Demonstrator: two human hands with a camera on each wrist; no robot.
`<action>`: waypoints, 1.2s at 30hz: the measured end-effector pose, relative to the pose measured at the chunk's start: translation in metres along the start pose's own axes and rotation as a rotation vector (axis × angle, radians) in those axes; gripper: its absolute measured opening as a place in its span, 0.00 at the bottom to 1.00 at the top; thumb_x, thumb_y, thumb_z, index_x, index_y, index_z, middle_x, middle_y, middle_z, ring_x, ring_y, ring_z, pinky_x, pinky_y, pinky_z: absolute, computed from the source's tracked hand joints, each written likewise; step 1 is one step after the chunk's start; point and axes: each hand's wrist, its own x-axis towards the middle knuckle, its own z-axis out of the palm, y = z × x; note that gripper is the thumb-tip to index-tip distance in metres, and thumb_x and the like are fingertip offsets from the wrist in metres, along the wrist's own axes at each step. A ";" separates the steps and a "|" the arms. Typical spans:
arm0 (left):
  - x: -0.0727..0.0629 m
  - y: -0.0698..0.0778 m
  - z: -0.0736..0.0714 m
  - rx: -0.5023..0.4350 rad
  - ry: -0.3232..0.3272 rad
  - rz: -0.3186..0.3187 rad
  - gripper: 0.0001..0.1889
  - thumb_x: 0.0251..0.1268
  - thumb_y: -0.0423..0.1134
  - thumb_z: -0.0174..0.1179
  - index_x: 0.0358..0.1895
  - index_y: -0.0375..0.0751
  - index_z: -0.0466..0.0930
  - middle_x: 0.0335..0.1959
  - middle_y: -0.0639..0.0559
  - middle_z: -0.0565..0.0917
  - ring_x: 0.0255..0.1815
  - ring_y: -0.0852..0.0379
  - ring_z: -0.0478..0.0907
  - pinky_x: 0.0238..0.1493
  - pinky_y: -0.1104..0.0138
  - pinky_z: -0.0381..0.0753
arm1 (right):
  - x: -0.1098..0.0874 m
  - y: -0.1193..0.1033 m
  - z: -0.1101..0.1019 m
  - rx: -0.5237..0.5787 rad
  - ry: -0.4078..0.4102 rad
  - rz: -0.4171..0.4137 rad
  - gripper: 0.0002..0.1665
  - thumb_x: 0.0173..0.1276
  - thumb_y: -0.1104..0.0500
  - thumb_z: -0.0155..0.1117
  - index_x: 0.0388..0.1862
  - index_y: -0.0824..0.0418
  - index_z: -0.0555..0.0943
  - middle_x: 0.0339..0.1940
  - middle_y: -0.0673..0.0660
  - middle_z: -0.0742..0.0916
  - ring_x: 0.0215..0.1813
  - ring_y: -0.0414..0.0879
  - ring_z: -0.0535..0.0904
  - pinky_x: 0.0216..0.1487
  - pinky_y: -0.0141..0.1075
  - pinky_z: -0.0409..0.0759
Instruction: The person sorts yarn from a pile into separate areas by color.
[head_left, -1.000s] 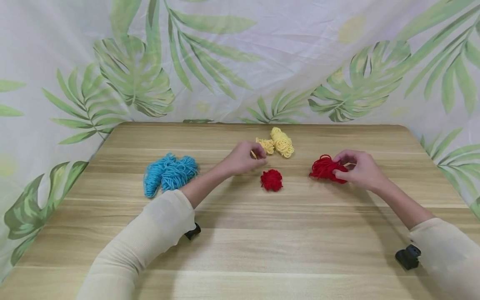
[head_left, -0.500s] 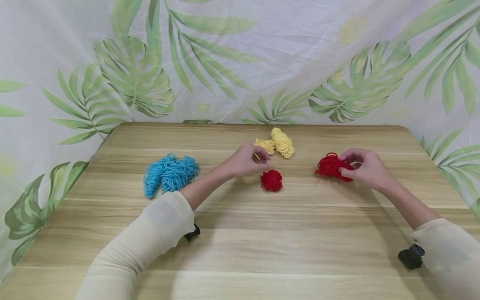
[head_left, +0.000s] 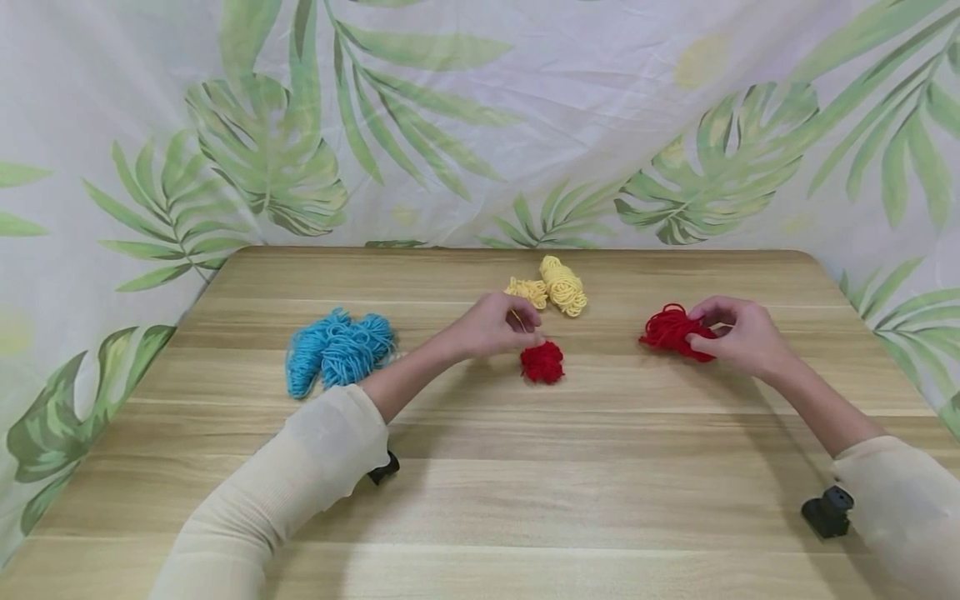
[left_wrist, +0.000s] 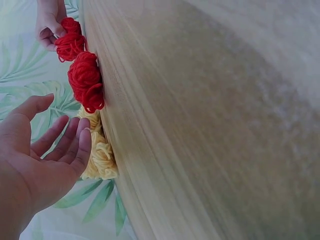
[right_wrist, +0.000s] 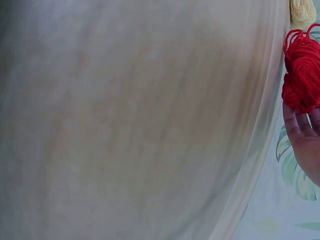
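Note:
My right hand [head_left: 738, 335] pinches a loose red yarn skein [head_left: 671, 331] between thumb and fingers, right of the middle of the table. The right wrist view shows the same red skein [right_wrist: 304, 75] at its right edge, fingers under it. Whether it touches the table is hard to tell. A smaller red yarn ball [head_left: 542, 363] lies by my left hand [head_left: 497, 323], just below its fingertips. In the left wrist view this hand [left_wrist: 50, 155] has thumb and fingers apart, softly bent, holding nothing. Behind its fingers sits yellow yarn [left_wrist: 101, 155].
Two yellow yarn bundles, one pale [head_left: 564, 286] and one deeper yellow [head_left: 527, 292], lie touching near the back edge. Blue yarn bundles [head_left: 356, 348] rest at the left, close to the left forearm. A leaf-patterned cloth [head_left: 450, 125] hangs behind the wooden table [head_left: 525, 500].
The right hand has shifted to the right with the red skein, away from the small red ball. The left hand has edged slightly right, closer to that ball.

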 end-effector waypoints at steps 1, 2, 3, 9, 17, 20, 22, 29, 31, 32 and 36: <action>0.000 0.000 0.000 0.000 -0.002 0.003 0.13 0.62 0.33 0.71 0.45 0.26 0.84 0.37 0.44 0.85 0.37 0.55 0.82 0.43 0.71 0.80 | 0.000 0.001 0.000 0.001 0.002 -0.002 0.14 0.61 0.72 0.71 0.46 0.74 0.81 0.41 0.66 0.87 0.39 0.28 0.78 0.39 0.21 0.79; 0.000 0.000 0.000 0.000 -0.005 0.005 0.13 0.62 0.33 0.71 0.45 0.26 0.84 0.37 0.44 0.85 0.37 0.54 0.82 0.43 0.71 0.80 | 0.000 0.002 0.000 0.002 0.004 -0.003 0.14 0.61 0.72 0.71 0.46 0.74 0.81 0.41 0.66 0.87 0.39 0.27 0.78 0.39 0.21 0.79; 0.000 0.000 0.000 0.001 -0.009 0.010 0.14 0.61 0.32 0.71 0.45 0.26 0.84 0.38 0.43 0.85 0.38 0.54 0.82 0.43 0.70 0.81 | 0.000 0.003 -0.001 0.003 0.006 -0.003 0.14 0.61 0.72 0.71 0.46 0.75 0.81 0.41 0.66 0.87 0.39 0.27 0.78 0.39 0.21 0.79; -0.001 0.001 0.001 0.007 -0.046 -0.001 0.16 0.58 0.32 0.74 0.47 0.26 0.84 0.43 0.39 0.86 0.39 0.53 0.82 0.44 0.70 0.81 | -0.001 0.006 -0.004 -0.014 0.022 0.010 0.14 0.62 0.72 0.71 0.46 0.74 0.82 0.41 0.66 0.87 0.38 0.26 0.77 0.39 0.20 0.78; 0.000 0.001 0.003 0.040 -0.078 -0.003 0.18 0.56 0.32 0.76 0.47 0.27 0.84 0.42 0.41 0.86 0.38 0.54 0.82 0.43 0.72 0.79 | -0.001 0.010 -0.009 -0.046 0.032 0.036 0.14 0.63 0.70 0.72 0.47 0.74 0.82 0.43 0.69 0.87 0.38 0.25 0.76 0.39 0.19 0.77; 0.001 0.001 0.003 0.055 -0.085 -0.011 0.18 0.57 0.33 0.76 0.48 0.28 0.84 0.42 0.42 0.86 0.39 0.54 0.81 0.44 0.72 0.79 | -0.001 0.011 -0.010 -0.055 0.037 0.046 0.15 0.63 0.70 0.72 0.47 0.74 0.82 0.44 0.69 0.87 0.38 0.25 0.76 0.39 0.19 0.77; 0.001 0.001 0.004 0.055 -0.093 -0.015 0.19 0.57 0.33 0.76 0.49 0.28 0.83 0.43 0.42 0.85 0.40 0.53 0.81 0.45 0.71 0.78 | -0.001 0.012 -0.011 -0.055 0.038 0.053 0.15 0.64 0.70 0.72 0.47 0.74 0.81 0.44 0.69 0.86 0.38 0.26 0.75 0.39 0.18 0.77; 0.001 0.001 0.005 0.042 -0.117 -0.009 0.20 0.57 0.33 0.77 0.50 0.28 0.83 0.43 0.43 0.85 0.41 0.51 0.81 0.45 0.71 0.77 | -0.001 0.017 -0.014 -0.064 0.045 0.056 0.15 0.63 0.69 0.73 0.47 0.74 0.81 0.43 0.69 0.87 0.37 0.25 0.76 0.38 0.19 0.77; 0.000 0.001 0.006 0.042 -0.120 -0.009 0.20 0.56 0.33 0.77 0.50 0.28 0.83 0.43 0.43 0.85 0.41 0.51 0.80 0.45 0.72 0.77 | -0.001 0.018 -0.015 -0.066 0.047 0.054 0.15 0.63 0.70 0.73 0.47 0.74 0.82 0.43 0.69 0.87 0.37 0.25 0.76 0.38 0.19 0.78; 0.000 0.001 0.005 0.043 -0.121 -0.009 0.20 0.56 0.33 0.77 0.50 0.28 0.83 0.43 0.43 0.85 0.41 0.52 0.80 0.45 0.72 0.77 | -0.001 0.019 -0.015 -0.068 0.048 0.054 0.15 0.63 0.69 0.73 0.47 0.74 0.82 0.43 0.69 0.87 0.37 0.25 0.76 0.38 0.19 0.78; 0.000 0.001 0.005 0.045 -0.130 -0.013 0.21 0.56 0.33 0.77 0.50 0.28 0.83 0.43 0.43 0.85 0.41 0.51 0.80 0.45 0.72 0.76 | 0.000 0.019 -0.017 -0.077 0.048 0.060 0.15 0.63 0.69 0.73 0.47 0.74 0.82 0.43 0.69 0.87 0.36 0.25 0.76 0.37 0.19 0.78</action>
